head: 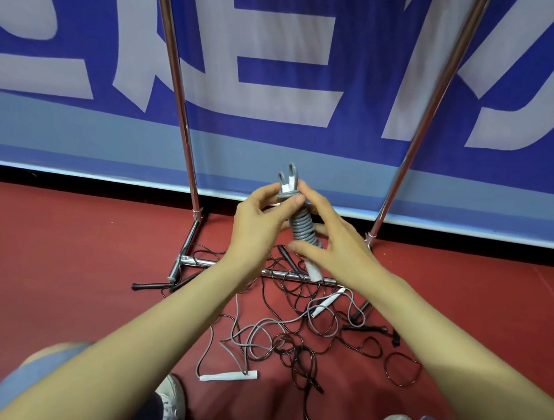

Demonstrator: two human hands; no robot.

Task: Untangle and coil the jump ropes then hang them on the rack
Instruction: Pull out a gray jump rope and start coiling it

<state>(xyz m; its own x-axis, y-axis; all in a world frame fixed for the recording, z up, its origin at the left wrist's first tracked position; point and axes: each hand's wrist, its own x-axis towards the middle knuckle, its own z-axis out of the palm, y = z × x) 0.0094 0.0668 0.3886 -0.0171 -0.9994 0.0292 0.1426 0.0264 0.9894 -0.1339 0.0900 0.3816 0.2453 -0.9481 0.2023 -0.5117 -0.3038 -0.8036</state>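
I hold a grey jump rope (pixel 303 224) wound in tight coils around its white handles, raised in front of the rack. My left hand (pixel 260 221) pinches the rope's top turn near the upper handle end. My right hand (pixel 330 239) wraps around the bundle from the right, thumb on top and fingers under the coils. On the red floor below lies a tangle of black ropes (pixel 298 349) mixed with another grey rope (pixel 255 339), whose white handles (pixel 229 376) lie loose. The metal rack (pixel 177 72) stands behind with two upright poles.
The rack's base bar (pixel 201 262) crosses the floor under my hands, with black handles (pixel 154 286) beside its left foot. A blue and white banner (pixel 283 73) forms the wall behind. My two shoes (pixel 169 403) and knees sit at the bottom edge.
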